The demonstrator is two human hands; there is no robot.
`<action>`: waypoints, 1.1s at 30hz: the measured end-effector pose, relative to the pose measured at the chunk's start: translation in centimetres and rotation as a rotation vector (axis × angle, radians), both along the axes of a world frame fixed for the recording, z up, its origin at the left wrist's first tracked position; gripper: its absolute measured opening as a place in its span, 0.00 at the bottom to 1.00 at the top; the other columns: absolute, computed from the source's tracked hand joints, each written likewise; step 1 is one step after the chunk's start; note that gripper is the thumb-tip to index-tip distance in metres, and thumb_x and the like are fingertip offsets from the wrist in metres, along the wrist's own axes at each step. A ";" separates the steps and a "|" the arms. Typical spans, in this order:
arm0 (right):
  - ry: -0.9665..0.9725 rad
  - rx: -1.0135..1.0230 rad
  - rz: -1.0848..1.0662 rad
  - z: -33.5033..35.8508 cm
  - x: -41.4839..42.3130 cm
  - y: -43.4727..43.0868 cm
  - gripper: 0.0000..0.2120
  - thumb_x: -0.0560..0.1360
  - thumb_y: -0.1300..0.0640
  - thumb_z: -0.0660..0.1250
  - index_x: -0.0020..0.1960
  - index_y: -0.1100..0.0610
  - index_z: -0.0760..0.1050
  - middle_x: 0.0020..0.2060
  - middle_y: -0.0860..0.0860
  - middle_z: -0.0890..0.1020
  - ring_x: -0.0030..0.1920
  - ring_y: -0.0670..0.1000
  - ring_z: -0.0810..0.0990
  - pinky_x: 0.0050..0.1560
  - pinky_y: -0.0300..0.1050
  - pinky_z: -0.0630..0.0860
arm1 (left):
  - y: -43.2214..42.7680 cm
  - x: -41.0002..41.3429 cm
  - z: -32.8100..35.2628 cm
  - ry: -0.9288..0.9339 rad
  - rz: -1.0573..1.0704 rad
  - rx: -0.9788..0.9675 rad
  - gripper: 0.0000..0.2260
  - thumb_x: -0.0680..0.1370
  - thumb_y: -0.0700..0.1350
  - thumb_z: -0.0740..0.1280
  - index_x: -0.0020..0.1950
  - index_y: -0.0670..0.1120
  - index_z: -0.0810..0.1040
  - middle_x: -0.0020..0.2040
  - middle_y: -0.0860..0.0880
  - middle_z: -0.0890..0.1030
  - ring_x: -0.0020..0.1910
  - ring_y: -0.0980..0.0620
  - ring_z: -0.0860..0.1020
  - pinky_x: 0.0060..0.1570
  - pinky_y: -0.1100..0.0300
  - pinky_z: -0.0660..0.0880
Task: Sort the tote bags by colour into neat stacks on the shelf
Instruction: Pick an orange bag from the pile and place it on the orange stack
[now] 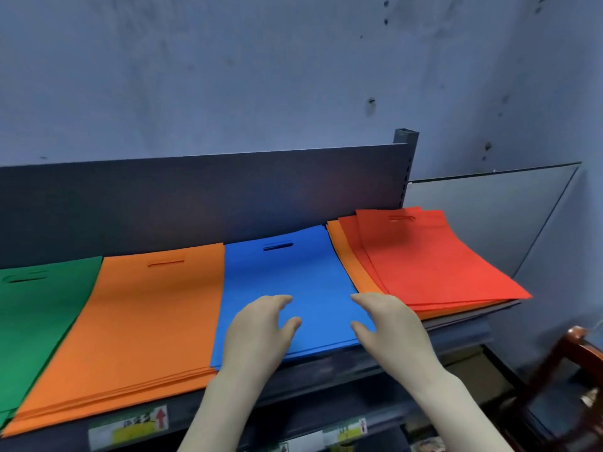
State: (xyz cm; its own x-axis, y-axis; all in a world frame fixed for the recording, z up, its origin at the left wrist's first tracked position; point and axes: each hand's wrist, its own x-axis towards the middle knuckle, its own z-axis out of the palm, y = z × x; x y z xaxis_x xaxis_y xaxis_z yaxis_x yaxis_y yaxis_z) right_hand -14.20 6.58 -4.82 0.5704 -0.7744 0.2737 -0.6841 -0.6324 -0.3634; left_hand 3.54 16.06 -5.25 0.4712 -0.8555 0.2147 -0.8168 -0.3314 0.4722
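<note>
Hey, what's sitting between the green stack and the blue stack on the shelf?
An orange stack fills the stretch between the green stack and the blue stack, as the head view shows.

I take this for a shop, or the stockroom behind one; the shelf is dark metal retail racking, with a flat back panel and a slotted upright post at its right end; printed label strips with red arrows run along the shelf edges, the way price tags do; a green stack, an orange stack, a blue stack and a red pile of flat tote bags lie out like stock; behind is a bare, scuffed blue-grey wall; a wooden chair stands at the right.
</note>
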 end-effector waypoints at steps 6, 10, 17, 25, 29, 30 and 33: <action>-0.002 0.012 0.005 -0.7 -3.7 -3.3 0.18 0.74 0.58 0.67 0.63 0.54 0.76 0.60 0.48 0.79 0.64 0.52 0.73 0.60 0.47 0.72 | -2.8 -5.1 -1.0 0.038 -0.007 0.007 0.20 0.78 0.54 0.64 0.70 0.54 0.71 0.66 0.57 0.75 0.64 0.58 0.73 0.61 0.59 0.71; 0.007 0.007 0.045 -1.4 -5.2 -5.5 0.20 0.73 0.57 0.67 0.65 0.53 0.75 0.62 0.47 0.78 0.64 0.51 0.73 0.62 0.45 0.71 | -4.6 -7.3 -1.5 0.040 0.001 -0.006 0.19 0.79 0.54 0.64 0.70 0.54 0.71 0.65 0.57 0.75 0.64 0.58 0.73 0.62 0.60 0.71; 0.114 0.002 0.145 -3.0 -4.8 -7.4 0.14 0.69 0.49 0.67 0.53 0.54 0.78 0.51 0.45 0.80 0.56 0.52 0.74 0.52 0.47 0.73 | -7.9 -9.8 -2.2 0.078 0.011 -0.015 0.16 0.78 0.51 0.65 0.66 0.53 0.75 0.60 0.55 0.79 0.58 0.57 0.76 0.59 0.59 0.73; -0.034 -0.008 0.002 -3.5 -4.6 -8.9 0.10 0.75 0.53 0.61 0.51 0.49 0.80 0.46 0.49 0.84 0.50 0.56 0.79 0.42 0.47 0.73 | -9.6 -10.5 -3.8 0.149 0.065 -0.044 0.11 0.77 0.46 0.64 0.59 0.52 0.80 0.52 0.55 0.83 0.51 0.57 0.78 0.50 0.64 0.72; -0.127 0.081 -0.011 -3.3 -4.9 -10.1 0.09 0.77 0.52 0.63 0.54 0.48 0.80 0.48 0.49 0.84 0.52 0.57 0.80 0.39 0.44 0.66 | -10.2 -10.3 -3.7 0.166 0.061 -0.033 0.10 0.77 0.46 0.65 0.57 0.51 0.81 0.52 0.55 0.83 0.50 0.57 0.78 0.52 0.61 0.75; -0.130 0.086 -0.008 -3.4 -5.0 -10.3 0.09 0.77 0.52 0.63 0.54 0.48 0.80 0.48 0.49 0.84 0.52 0.57 0.79 0.39 0.44 0.66 | -10.4 -10.2 -3.7 0.175 0.054 -0.026 0.10 0.77 0.47 0.66 0.56 0.51 0.82 0.52 0.55 0.83 0.50 0.57 0.78 0.51 0.60 0.75; -0.135 0.101 -0.011 -3.5 -5.0 -10.7 0.08 0.77 0.52 0.63 0.52 0.49 0.80 0.48 0.51 0.84 0.52 0.59 0.79 0.42 0.47 0.72 | -10.8 -10.3 -3.6 0.228 0.025 0.002 0.12 0.75 0.48 0.68 0.57 0.52 0.80 0.49 0.56 0.82 0.48 0.57 0.78 0.50 0.59 0.76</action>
State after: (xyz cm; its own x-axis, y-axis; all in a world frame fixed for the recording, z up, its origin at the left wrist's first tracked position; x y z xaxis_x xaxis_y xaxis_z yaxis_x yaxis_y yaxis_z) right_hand -19.23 -4.14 -8.27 0.5252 -0.8077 0.2679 -0.6312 -0.5809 -0.5140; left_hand -6.76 5.27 -8.90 0.5281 -0.8434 0.0988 -0.6808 -0.3510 0.6430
